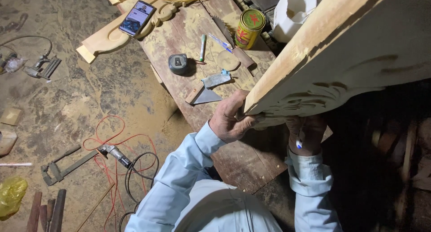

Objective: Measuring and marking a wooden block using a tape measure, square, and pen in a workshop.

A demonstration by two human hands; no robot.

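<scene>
Carved wooden panel [341,52] held up on edge over the desk [242,155].
Left hand [229,117] grips its lower corner; right hand [307,133] braces underneath, fingers closed around a pen [299,140], steadying the tilted panel above the tape measure [178,63].

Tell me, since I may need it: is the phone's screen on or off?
On. The phone, lying face up on the carved wooden piece, shows a lit picture on its screen.
</scene>
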